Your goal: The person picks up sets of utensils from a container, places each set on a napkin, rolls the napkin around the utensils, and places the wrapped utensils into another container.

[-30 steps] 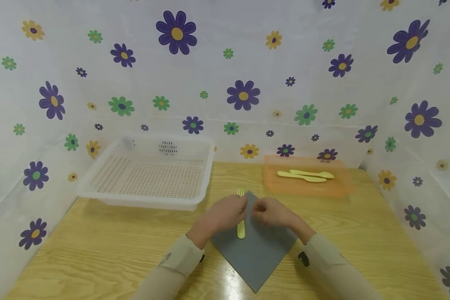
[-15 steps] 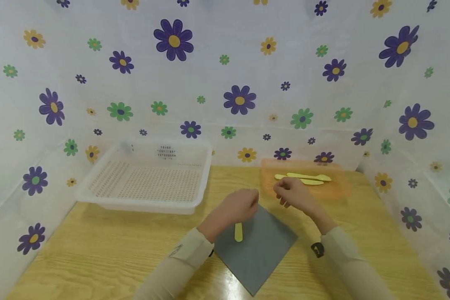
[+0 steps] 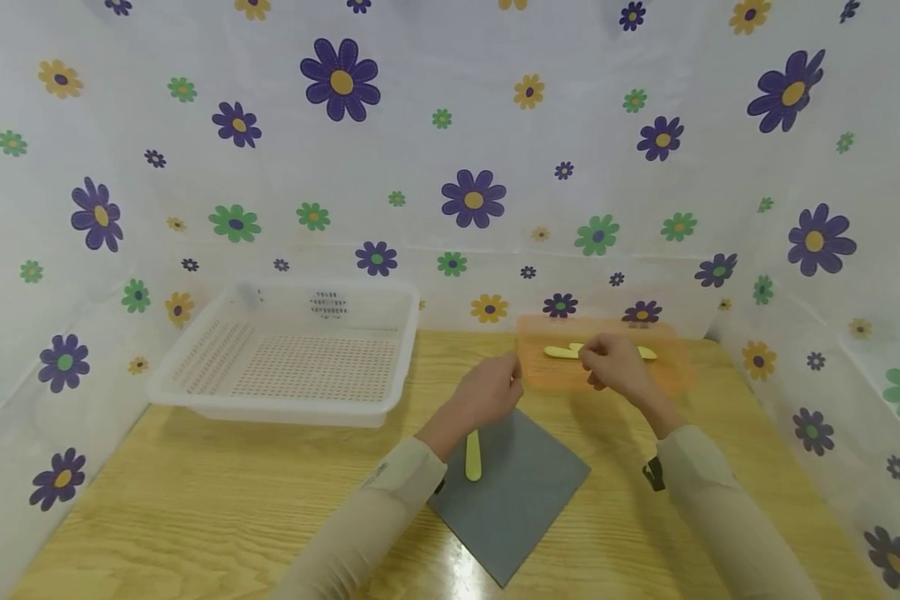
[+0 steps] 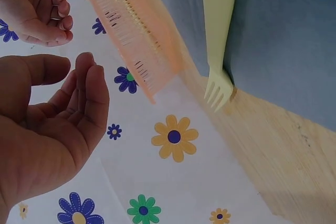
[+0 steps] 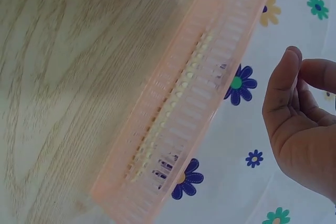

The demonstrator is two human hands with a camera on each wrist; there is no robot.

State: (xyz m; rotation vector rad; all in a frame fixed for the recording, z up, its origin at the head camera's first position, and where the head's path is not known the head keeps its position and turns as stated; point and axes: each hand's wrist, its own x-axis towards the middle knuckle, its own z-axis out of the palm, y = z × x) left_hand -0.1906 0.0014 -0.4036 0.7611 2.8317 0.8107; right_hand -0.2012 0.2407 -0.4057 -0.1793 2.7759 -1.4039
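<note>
A pale yellow fork lies on a dark grey square mat, its tines reaching past the mat's edge onto the wood. My left hand hovers above the mat's far corner, fingers loosely bent with nothing in them; from the head it hides the fork's tines. Over the front of the orange basket hangs my right hand, also loosely curled and holding nothing. Behind it, a yellow knife and a yellow spoon, partly covered by the hand, lie in the basket.
A large white perforated basket stands at the back left of the wooden table. White flowered sheeting walls in the back and both sides.
My right hand has moved from the mat to the right and away, up to the orange basket. My left hand has left the fork, which stays on the mat, and shifted slightly right.
</note>
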